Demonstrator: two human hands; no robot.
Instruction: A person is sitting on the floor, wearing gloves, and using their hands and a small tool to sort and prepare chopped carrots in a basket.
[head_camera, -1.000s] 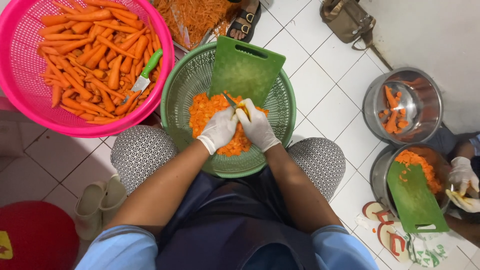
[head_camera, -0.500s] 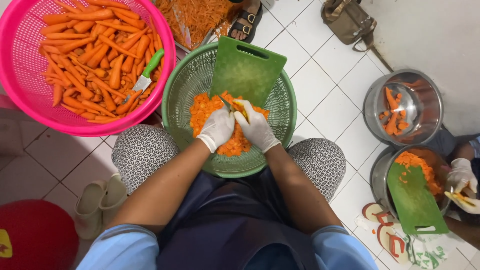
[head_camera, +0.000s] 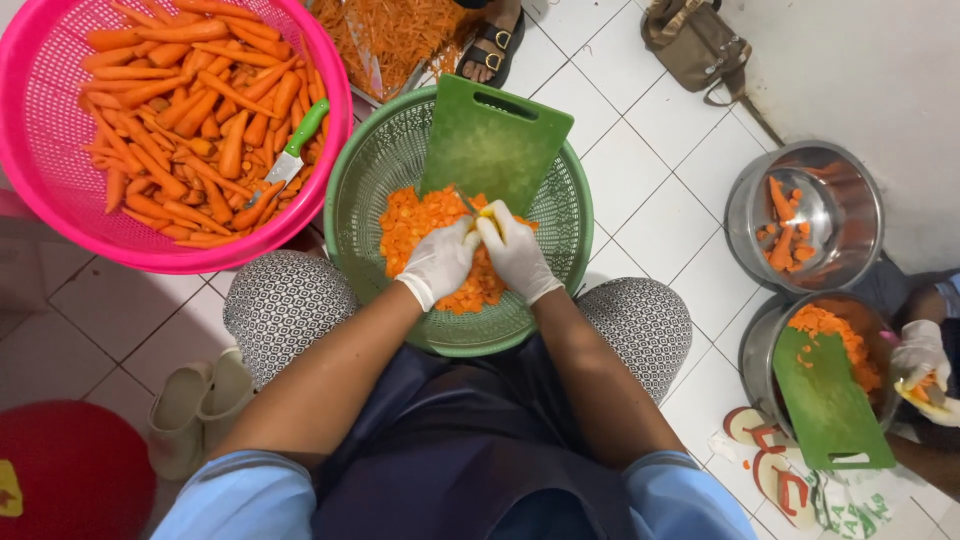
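At my far left a pink basket (head_camera: 40, 150) is holding whole carrots. My left hand (head_camera: 437, 262) and right hand (head_camera: 514, 252), both gloved, are pinching 1 carrot piece (head_camera: 487, 211) together over the chopped carrot (head_camera: 425, 225) filling the green basket (head_camera: 365, 190); a green cutting board (head_camera: 495, 140) is leaning inside it.

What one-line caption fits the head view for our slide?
Gloved left hand and right hand meet over chopped carrot in a green basket, beside a pink basket of whole carrots.

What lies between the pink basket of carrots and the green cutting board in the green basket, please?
In the head view, only the green basket's mesh wall separates the pink basket from the green cutting board.
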